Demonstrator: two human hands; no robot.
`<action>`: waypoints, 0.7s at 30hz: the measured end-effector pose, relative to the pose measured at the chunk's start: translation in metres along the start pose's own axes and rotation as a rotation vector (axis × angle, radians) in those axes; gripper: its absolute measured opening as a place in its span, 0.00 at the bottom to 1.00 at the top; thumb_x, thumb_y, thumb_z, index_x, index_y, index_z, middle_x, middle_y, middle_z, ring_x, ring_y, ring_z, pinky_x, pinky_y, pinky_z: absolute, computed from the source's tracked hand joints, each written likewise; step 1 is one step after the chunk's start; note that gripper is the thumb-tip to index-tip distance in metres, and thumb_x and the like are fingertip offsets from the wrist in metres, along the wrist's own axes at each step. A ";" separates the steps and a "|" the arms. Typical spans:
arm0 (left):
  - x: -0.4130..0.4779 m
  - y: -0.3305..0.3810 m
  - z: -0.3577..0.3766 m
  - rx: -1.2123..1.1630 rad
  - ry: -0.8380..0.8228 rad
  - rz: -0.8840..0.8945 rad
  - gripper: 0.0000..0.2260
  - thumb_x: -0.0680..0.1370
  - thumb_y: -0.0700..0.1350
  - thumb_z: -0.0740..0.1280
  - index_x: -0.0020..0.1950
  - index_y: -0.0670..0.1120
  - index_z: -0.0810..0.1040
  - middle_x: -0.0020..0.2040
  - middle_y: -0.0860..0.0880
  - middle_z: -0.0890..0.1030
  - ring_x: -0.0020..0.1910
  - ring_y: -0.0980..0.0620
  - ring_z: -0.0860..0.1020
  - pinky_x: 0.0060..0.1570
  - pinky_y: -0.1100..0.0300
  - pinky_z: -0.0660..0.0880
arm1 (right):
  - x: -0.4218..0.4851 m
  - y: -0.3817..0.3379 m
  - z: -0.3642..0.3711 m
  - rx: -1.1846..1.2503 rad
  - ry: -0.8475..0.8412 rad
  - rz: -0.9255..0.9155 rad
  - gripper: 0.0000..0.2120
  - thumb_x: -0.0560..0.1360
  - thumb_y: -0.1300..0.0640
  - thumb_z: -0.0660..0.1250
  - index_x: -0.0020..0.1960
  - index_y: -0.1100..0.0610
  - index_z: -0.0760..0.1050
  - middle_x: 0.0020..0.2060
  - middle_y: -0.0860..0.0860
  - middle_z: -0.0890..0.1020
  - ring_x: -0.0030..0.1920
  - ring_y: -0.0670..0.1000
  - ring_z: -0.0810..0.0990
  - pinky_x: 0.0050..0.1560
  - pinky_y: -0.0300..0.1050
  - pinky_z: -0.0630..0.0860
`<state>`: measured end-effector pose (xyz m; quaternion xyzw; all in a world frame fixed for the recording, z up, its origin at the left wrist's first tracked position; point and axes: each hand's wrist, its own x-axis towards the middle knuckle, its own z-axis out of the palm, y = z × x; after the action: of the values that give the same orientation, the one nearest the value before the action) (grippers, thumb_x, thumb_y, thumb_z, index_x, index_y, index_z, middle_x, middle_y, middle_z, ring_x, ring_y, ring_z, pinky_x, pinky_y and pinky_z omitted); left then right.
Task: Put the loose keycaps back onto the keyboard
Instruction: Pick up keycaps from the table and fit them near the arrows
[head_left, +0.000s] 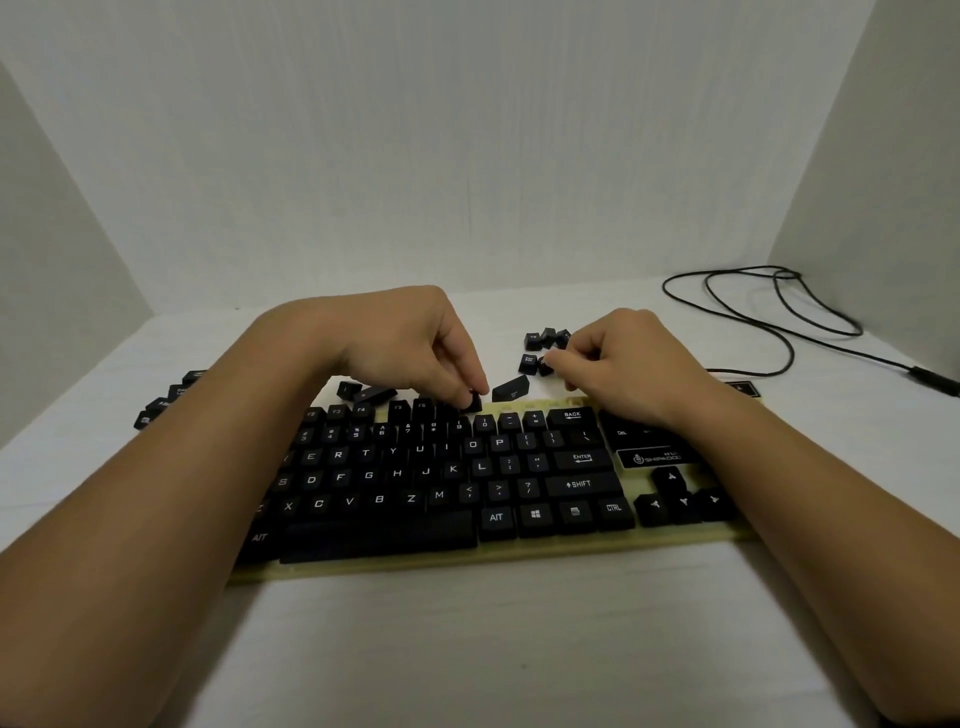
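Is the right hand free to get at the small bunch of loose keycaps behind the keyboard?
Probably yes. The right hand already hovers beside that bunch of keycaps, fingertips at the nearest one, nothing lying between. The left hand is busy at the keyboard.

White table (467, 649): keyboard (467, 558), keycaps (543, 345), cable (779, 332)

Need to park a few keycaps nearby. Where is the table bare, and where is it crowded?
Bare: the table in front of the keyboard, between the forearms, and the far-left corner by the walls. Crowded: behind the function row, where the left hand pinches a keycap and the right hand reaches the loose keycaps; more keycaps lie left; the cable loops right.
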<state>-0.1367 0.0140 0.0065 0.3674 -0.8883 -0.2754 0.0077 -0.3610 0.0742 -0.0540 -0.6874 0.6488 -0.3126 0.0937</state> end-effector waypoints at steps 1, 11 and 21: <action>0.000 0.002 0.000 0.015 0.002 -0.003 0.08 0.71 0.42 0.76 0.47 0.52 0.87 0.39 0.55 0.87 0.41 0.57 0.84 0.44 0.67 0.76 | 0.000 0.000 0.000 0.003 0.001 0.002 0.23 0.76 0.50 0.67 0.26 0.60 0.70 0.27 0.57 0.80 0.28 0.49 0.71 0.33 0.44 0.70; -0.001 0.011 0.002 0.234 0.050 -0.008 0.07 0.71 0.46 0.76 0.47 0.55 0.86 0.34 0.66 0.82 0.34 0.70 0.78 0.35 0.75 0.69 | 0.000 0.000 0.000 0.020 -0.006 0.016 0.22 0.76 0.51 0.67 0.28 0.63 0.72 0.29 0.55 0.83 0.26 0.46 0.71 0.32 0.42 0.69; 0.000 0.008 0.000 0.198 0.017 0.016 0.09 0.73 0.41 0.74 0.50 0.52 0.86 0.38 0.58 0.86 0.33 0.68 0.80 0.33 0.78 0.68 | -0.001 -0.001 -0.001 0.012 -0.005 0.013 0.21 0.77 0.51 0.67 0.30 0.63 0.76 0.31 0.53 0.84 0.27 0.46 0.74 0.34 0.42 0.72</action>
<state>-0.1414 0.0187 0.0105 0.3614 -0.9141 -0.1831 -0.0187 -0.3611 0.0756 -0.0532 -0.6835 0.6511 -0.3142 0.1013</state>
